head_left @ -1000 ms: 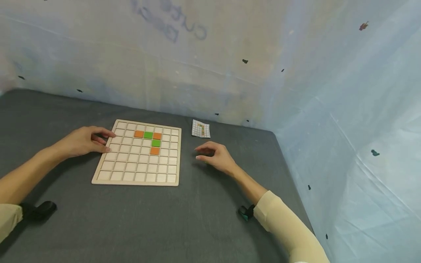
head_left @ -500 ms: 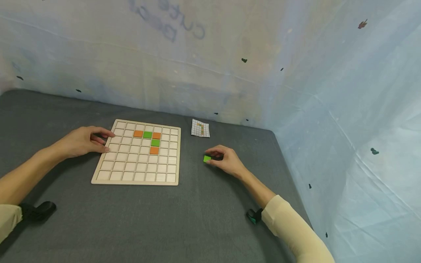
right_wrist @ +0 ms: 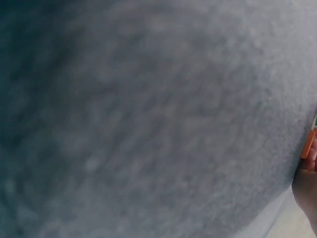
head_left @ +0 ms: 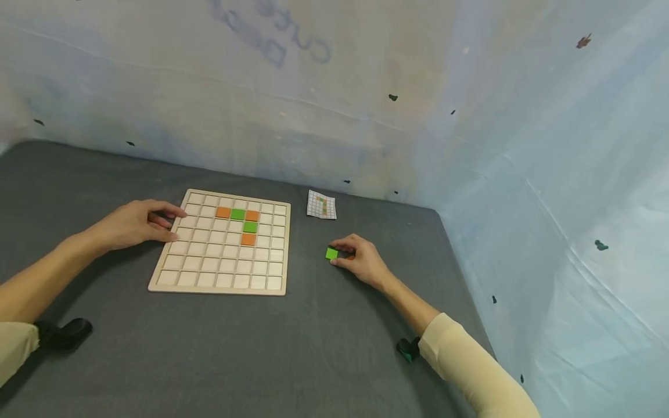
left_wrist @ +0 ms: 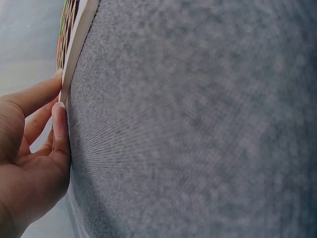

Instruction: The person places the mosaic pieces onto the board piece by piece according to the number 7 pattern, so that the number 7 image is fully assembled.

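A wooden grid board (head_left: 219,280) lies on the table with orange and green square tiles in its upper right part. At the board's left edge rests my left hand (head_left: 137,225), index fingertip and thumb tip touching the rim at two spots. The left wrist view shows those fingertips against the board's pale edge (left_wrist: 79,44). Right of the board, my right hand (head_left: 366,261) pinches a green tile (head_left: 331,253) between thumb and index finger, low over the table. An orange tile (head_left: 351,257) shows beneath that hand, also seen beside the fingers in the right wrist view.
A small paper pattern card (head_left: 321,205) with a printed grid lies behind the right hand. Dark grey cloth (head_left: 219,354) covers the table. Hanging sheets (head_left: 324,128) stand along the back and right side.
My right hand has drawn slightly right and toward me, bringing the green tile into view at its fingertips; the orange tile now shows beneath. My left hand stays at the board's edge.
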`<state>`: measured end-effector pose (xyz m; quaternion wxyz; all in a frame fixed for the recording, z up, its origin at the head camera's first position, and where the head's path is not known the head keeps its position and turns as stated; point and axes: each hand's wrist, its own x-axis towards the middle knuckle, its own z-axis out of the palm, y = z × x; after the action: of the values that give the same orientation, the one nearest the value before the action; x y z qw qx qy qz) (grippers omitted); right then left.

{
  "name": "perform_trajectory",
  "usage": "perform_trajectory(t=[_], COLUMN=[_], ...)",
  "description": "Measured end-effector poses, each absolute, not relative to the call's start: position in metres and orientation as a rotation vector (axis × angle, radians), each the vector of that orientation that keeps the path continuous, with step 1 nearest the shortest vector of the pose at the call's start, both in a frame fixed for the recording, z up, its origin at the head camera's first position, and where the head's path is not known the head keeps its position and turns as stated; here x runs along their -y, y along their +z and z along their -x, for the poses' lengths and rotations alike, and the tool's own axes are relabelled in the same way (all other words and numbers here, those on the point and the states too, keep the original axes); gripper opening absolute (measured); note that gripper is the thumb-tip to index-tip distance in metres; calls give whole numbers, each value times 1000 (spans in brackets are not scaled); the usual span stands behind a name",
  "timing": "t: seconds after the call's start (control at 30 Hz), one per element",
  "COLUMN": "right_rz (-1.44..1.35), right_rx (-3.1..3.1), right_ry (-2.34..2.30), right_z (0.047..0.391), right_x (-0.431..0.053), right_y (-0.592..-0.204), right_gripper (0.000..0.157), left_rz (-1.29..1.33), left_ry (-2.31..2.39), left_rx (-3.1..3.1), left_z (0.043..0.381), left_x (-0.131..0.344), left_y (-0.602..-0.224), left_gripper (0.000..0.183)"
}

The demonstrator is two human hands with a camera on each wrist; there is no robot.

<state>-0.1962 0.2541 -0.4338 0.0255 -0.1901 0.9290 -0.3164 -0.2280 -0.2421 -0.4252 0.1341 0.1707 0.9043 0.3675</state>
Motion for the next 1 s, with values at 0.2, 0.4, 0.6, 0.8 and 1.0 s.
perform_trajectory(t=[0.2, 0.4, 0.6, 0.8, 1.0], right_rz=[617, 651, 665, 675, 673], right_rx=[-2878, -2848, -2842, -2805, -2749], right_ry=[-983, -993, -1008, -1150, -1337], right_z=[196, 200, 204, 206, 209], right_x=[-253, -255, -255, -247, -235], right_y=[-436, -435, -432, -429, -421], right_gripper=[31, 28, 25, 24, 25], left_rz=[-488, -492, -484, -478, -494], left_ry=[1070, 1068, 1059, 1062, 1050], left_rx=[-2612, -2616, -2628, -2617, -2634], left_z=[227, 228, 230, 229, 228], left_x=[242, 241, 240, 240, 239], left_y=[-426, -427, -427, -427, -425], left_gripper=[63, 63, 62, 62, 62])
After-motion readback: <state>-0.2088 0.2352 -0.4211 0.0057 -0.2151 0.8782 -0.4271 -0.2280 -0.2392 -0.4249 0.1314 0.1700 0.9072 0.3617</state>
